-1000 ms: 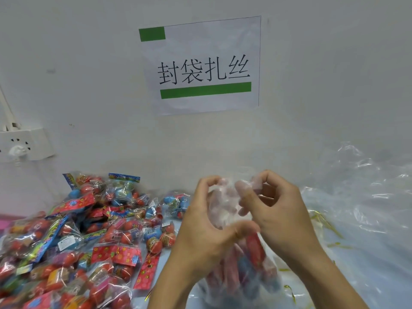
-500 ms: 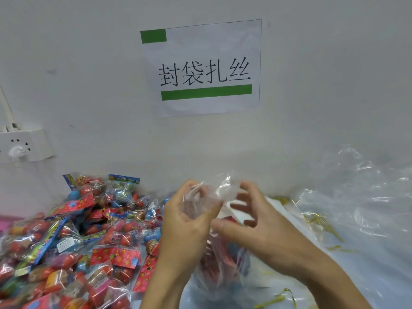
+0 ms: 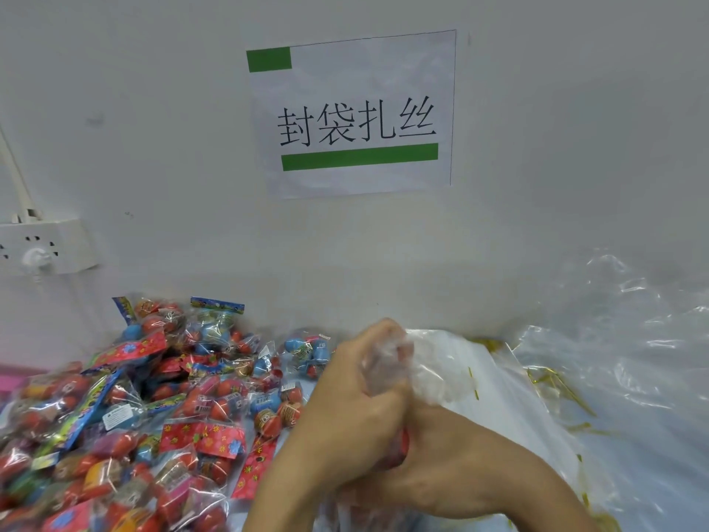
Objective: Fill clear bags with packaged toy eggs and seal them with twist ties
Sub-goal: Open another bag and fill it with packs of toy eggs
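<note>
My left hand [image 3: 356, 401] grips the bunched neck of a clear bag [image 3: 387, 362] that holds packaged toy eggs; a red egg [image 3: 403, 445] shows between my hands. My right hand [image 3: 460, 470] lies just below and across the left, wrapped on the bag's body, with its fingertips hidden behind the left hand. Most of the bag is covered by my hands. A big pile of packaged toy eggs [image 3: 153, 416] fills the table to the left. Gold twist ties [image 3: 556, 385] lie scattered to the right.
A flat stack of clear bags [image 3: 483, 382] lies behind my hands, and a large crumpled plastic sheet [image 3: 633, 359] is at the right. The white wall close ahead carries a paper sign [image 3: 353, 113] and a power socket [image 3: 46, 247] at the left.
Both hands have dropped lower with the bag. My left hand has closed round the gathered neck, and my right hand has slid from beside the neck to under the left hand.
</note>
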